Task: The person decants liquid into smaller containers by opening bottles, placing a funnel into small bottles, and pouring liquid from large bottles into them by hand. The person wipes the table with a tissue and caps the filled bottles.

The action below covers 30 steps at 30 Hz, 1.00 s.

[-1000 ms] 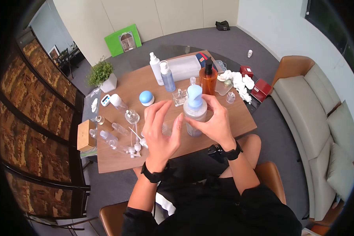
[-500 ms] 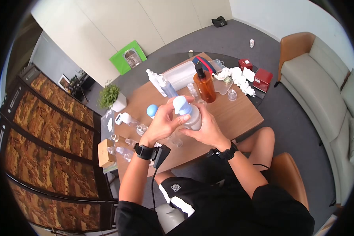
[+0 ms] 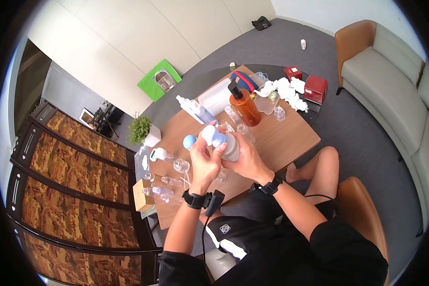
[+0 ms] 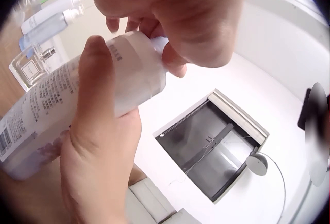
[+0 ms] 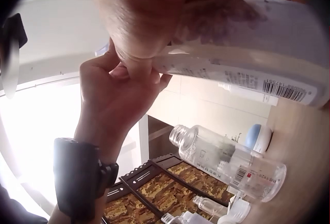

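Note:
Both hands are on a frosted pump bottle [image 3: 233, 148] with a light blue pump head [image 3: 213, 136], held over the near part of the table. My left hand [image 3: 205, 163] grips the pump head at its base. Around the bottle's shoulder and body curls my right hand [image 3: 249, 161]. The bottle tilts, its pump end toward the left. Its printed label [image 4: 49, 97] shows in the left wrist view, with the right thumb [image 4: 93, 90] lying across the bottle near the neck. Left fingers partly hide the pump in that view.
Beyond the hands on the table [image 3: 290, 138] stand an amber pump bottle [image 3: 245, 107] and a blue spray bottle [image 3: 202, 113]. A clear uncapped bottle [image 5: 232, 162] appears in the right wrist view. Several small bottles crowd the left side, near a potted plant [image 3: 139, 128]. Crumpled tissues [image 3: 290, 90] lie at the right.
My left hand, apart from the bottle a second ago with fingers spread, has come in and grips the pump head. The bottle has gone from upright to tilted leftward. The head view has turned.

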### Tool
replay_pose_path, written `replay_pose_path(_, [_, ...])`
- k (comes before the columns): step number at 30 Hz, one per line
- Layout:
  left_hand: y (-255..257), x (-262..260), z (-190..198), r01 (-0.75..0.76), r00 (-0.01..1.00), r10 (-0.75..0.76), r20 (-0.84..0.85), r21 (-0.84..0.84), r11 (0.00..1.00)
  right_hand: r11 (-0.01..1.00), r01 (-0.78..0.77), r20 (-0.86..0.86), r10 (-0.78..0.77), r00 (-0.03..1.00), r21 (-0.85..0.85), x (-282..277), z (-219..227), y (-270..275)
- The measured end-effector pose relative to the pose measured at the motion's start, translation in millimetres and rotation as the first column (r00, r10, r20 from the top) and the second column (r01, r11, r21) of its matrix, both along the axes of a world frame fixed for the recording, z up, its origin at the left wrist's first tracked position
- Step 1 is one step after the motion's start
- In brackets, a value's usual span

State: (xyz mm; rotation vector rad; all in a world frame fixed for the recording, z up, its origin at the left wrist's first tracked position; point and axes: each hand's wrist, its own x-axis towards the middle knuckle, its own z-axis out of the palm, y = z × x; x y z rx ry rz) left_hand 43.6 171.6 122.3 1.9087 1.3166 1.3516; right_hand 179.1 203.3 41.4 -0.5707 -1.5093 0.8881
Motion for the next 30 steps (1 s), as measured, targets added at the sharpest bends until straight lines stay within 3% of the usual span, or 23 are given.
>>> replay_pose_path(4, [0,12,-10,-0.216,0.974,0.224,-0.03,0.163,0.963,1.0,0.014,0.011,-0.014,1.0,0.006,0,-2,1])
replay_pose_path(5, [-2,16,-11,-0.215,0.974,0.223,-0.033,0.163,0.963,1.0,0.02,0.021,-0.02,1.0,0.003,0,-2,0])
replay_pose_path(7, [-7,27,-11,-0.382,0.894,0.428,-0.128,0.278,0.881,1.0,0.026,0.033,-0.026,0.999,-0.002,0,-6,1])
replay_pose_path(14, [-13,40,-9,-0.529,0.79,0.589,-0.169,0.299,0.795,0.999,0.027,-0.012,-0.027,1.0,0.023,-4,-9,2])
replay_pose_path(17, [-9,26,-8,-0.461,0.822,0.536,-0.191,0.326,0.825,1.0,0.016,0.015,-0.016,1.0,0.015,4,-1,0])
replay_pose_path(19, [-9,4,3,-0.182,0.983,0.181,-0.034,-0.026,0.983,1.0,-0.002,0.028,0.002,1.0,0.013,8,1,0])
replay_pose_path(20, [-9,-5,9,-0.012,0.996,0.026,0.087,-0.163,0.987,1.0,-0.015,0.018,0.015,1.0,0.001,8,1,0])
replay_pose_path(21, [-7,-11,15,-0.024,0.996,0.038,0.082,-0.163,0.986,0.999,-0.034,0.008,0.034,0.999,-0.007,7,2,1])
replay_pose_path(23, [0,-20,30,0.137,0.985,-0.157,-0.065,-0.241,0.961,0.996,-0.076,0.004,0.076,0.997,-0.043,7,1,2])
replay_pose_path(24, [8,-28,30,0.235,0.97,-0.245,-0.002,-0.28,0.931,0.997,-0.08,0.019,0.08,0.997,-0.015,8,-1,5])
replay_pose_path(25, [11,-31,33,0.231,0.97,-0.241,-0.003,-0.276,0.933,0.997,-0.081,0.035,0.08,0.996,0.012,8,-2,7])
replay_pose_path(27, [18,-33,35,0.416,0.909,-0.394,0.132,-0.329,0.848,0.997,-0.078,0.041,0.077,0.996,0.02,8,-4,9])
replay_pose_path(30, [18,-31,32,0.367,0.929,-0.364,0.069,-0.306,0.879,0.994,-0.109,0.028,0.109,0.994,-0.018,11,-3,8])
